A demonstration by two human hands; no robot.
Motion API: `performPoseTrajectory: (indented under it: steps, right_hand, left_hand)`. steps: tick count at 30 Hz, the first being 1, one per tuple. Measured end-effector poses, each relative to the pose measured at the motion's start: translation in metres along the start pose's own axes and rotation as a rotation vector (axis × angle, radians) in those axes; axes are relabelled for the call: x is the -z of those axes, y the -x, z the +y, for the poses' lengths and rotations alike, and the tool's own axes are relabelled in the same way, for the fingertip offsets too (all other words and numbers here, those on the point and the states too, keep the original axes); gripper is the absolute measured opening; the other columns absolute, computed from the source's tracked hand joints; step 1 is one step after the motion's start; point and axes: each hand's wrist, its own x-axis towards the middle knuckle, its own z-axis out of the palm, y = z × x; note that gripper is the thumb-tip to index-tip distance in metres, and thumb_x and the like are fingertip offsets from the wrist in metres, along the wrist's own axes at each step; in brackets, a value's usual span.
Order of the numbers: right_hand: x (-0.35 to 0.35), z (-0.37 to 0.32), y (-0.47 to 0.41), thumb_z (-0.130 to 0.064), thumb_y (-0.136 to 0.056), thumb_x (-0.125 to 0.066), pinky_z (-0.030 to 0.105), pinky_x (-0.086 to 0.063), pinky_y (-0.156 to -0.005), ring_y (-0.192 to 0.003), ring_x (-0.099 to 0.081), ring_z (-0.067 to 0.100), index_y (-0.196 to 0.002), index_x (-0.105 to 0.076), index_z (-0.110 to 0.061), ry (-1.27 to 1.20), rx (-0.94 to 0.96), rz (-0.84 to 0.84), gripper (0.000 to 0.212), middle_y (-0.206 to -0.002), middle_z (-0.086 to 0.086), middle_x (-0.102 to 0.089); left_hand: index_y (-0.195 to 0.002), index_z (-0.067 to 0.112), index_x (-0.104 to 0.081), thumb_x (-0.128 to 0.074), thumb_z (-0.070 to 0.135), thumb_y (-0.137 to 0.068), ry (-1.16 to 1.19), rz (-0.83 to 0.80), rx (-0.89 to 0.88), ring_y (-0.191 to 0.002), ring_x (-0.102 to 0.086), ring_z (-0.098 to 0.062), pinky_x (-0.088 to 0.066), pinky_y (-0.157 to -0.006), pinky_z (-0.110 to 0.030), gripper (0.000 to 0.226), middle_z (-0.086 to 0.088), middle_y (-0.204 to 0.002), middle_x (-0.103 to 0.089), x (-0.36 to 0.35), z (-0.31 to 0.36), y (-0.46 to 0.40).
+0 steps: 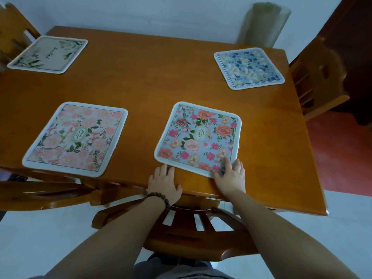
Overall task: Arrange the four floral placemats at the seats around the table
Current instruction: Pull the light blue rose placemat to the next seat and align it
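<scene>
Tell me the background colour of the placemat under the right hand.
Light blue placemat, with pink and peach flowers; head view.

A wooden table [161, 77] with an orange-brown, glossy top is seen in the middle of the room. Four wooden chairs are placed around it: one at the near edge [193, 228], one at the near left [46, 192], one at the far left corner [14, 27] and one at the right side [320, 77]. A pale wall [141, 13] is seen behind the table. The floor is covered with light tiles [40, 238], and a red floor [342, 154] is seen at the right. The light is dim and soft.
</scene>
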Motion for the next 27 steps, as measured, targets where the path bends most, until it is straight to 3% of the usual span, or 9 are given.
performPoseTrajectory:
  steps: [7,12,14,17,21,27]
  right_hand:
    - [-0.026,-0.022,0.034,-0.051,-0.087,-0.047,0.042,-0.031,-0.108,-0.128,-0.030,0.029,-0.140,-0.039,-0.017,0.094,0.240,0.133,0.063,-0.138,0.013,-0.039]
    - [-0.032,-0.030,0.037,-0.057,-0.087,-0.039,0.037,-0.029,-0.111,-0.129,-0.030,0.018,-0.140,-0.039,-0.023,0.107,0.535,0.020,0.062,-0.137,-0.003,-0.041]
    - [-0.026,-0.030,0.025,-0.056,-0.089,-0.040,0.037,-0.030,-0.111,-0.129,-0.030,0.016,-0.141,-0.038,-0.025,0.101,0.572,0.015,0.060,-0.138,-0.004,-0.040]
    - [-0.008,-0.024,-0.005,-0.052,-0.090,-0.046,0.035,-0.031,-0.109,-0.129,-0.030,0.018,-0.141,-0.038,-0.026,0.055,0.470,0.089,0.058,-0.140,0.000,-0.037]
    - [0.018,-0.015,-0.059,-0.057,-0.089,-0.046,0.042,-0.023,-0.113,-0.138,-0.019,0.026,-0.145,-0.031,-0.028,0.066,0.259,0.118,0.065,-0.152,0.007,-0.024]
    - [0.045,-0.010,-0.138,-0.068,-0.084,-0.043,0.049,-0.005,-0.116,-0.145,0.000,0.033,-0.148,-0.019,-0.032,0.110,0.081,0.043,0.077,-0.159,0.010,-0.002]
  left_hand:
    - [-0.151,0.015,-0.010,-0.035,0.066,-0.086,0.001,-0.125,0.089,-0.145,-0.002,-0.024,-0.012,-0.115,-0.048,0.086,-0.003,-0.160,-0.005,0.007,-0.020,-0.044]
    - [-0.152,0.016,-0.004,-0.017,0.082,-0.079,0.021,-0.154,0.197,-0.146,0.006,-0.025,-0.008,-0.115,-0.051,0.099,-0.006,-0.160,0.004,0.024,-0.039,-0.090]
    - [-0.152,0.019,-0.001,-0.019,0.082,-0.079,0.063,-0.151,0.243,-0.146,0.006,-0.026,-0.006,-0.116,-0.051,0.099,-0.008,-0.160,0.006,0.031,-0.044,-0.105]
    - [-0.152,0.022,0.006,-0.029,0.080,-0.080,0.165,-0.093,0.301,-0.146,0.005,-0.028,-0.005,-0.116,-0.050,0.099,-0.010,-0.160,0.006,0.033,-0.046,-0.112]
    - [-0.149,0.025,0.014,-0.036,0.076,-0.082,0.269,0.006,0.293,-0.145,0.006,-0.031,-0.002,-0.115,-0.050,0.099,-0.014,-0.158,0.011,0.018,-0.027,-0.101]
    - [-0.148,0.025,0.019,-0.028,0.078,-0.081,0.181,0.008,0.299,-0.144,0.013,-0.033,0.005,-0.114,-0.054,0.098,-0.020,-0.157,0.012,-0.003,0.007,-0.091]
